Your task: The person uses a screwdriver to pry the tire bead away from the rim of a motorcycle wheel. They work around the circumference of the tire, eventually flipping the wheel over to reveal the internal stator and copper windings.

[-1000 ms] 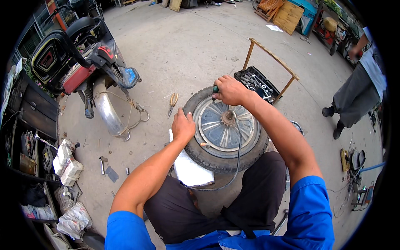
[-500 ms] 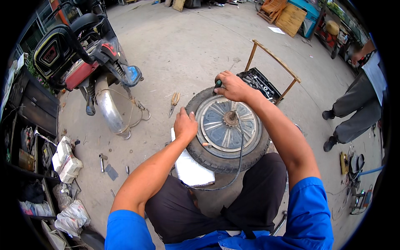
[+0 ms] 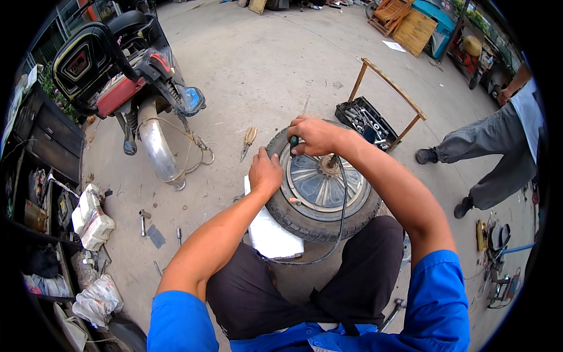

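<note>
You are pressing your left hand (image 3: 265,173) flat on the near-left sidewall of the heavy, stiff black rubber scooter tyre (image 3: 293,218) lying on the concrete floor (image 3: 264,64), your right hand (image 3: 315,135) fisting a green-handled screwdriver (image 3: 293,141) at its far rim, best gripped there.

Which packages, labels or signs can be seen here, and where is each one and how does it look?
Crumpled white packages: on the ground at left beside the dark shelves, blocky, white and grey.
White sheet: flat under the tyre, rectangular.
Red panel with emblem: rear of the scooter, top left, black-framed.
</note>
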Tool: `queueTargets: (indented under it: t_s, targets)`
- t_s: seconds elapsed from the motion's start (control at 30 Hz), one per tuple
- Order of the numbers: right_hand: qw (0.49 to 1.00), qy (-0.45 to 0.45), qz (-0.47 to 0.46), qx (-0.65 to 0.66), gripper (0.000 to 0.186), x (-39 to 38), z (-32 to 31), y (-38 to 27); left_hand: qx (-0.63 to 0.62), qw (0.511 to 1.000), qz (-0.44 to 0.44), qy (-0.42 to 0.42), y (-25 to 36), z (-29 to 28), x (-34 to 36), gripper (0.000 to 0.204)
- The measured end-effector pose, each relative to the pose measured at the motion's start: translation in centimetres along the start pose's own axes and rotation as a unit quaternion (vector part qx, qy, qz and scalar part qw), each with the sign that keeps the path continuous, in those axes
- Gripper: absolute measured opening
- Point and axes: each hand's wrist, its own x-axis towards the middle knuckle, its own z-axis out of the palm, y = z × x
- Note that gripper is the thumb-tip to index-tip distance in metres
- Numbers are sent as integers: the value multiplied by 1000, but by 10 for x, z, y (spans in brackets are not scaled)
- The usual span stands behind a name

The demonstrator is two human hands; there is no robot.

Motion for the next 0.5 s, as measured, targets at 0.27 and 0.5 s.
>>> queueTargets:
  t_s: [0.27, 0.5]
  targets:
    - [999, 25, -21, 5, 33, 3, 7, 2, -13, 1000, -21, -16, 5, -4, -2, 53]
    - [1000, 16, -21, 4, 34, 1, 6, 2, -12, 999, -32, -28, 6, -7, -2, 55]
